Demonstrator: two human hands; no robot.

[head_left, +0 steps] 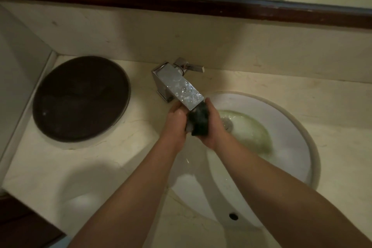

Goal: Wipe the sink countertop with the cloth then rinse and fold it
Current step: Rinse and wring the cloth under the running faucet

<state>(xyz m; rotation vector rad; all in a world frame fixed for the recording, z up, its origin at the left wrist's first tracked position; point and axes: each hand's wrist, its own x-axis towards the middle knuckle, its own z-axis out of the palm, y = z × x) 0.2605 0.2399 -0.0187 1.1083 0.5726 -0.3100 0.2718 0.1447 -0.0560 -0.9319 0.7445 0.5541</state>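
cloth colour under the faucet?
Dark, near black, no visible pattern; the cloth shows in the head view, bunched between both hands.

Head view, looking steeply down, close over sink (298,135), countertop (100,159)

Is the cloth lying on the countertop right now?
No, the left hand and right hand both grip the cloth, bunched up under the faucet spout over the sink.
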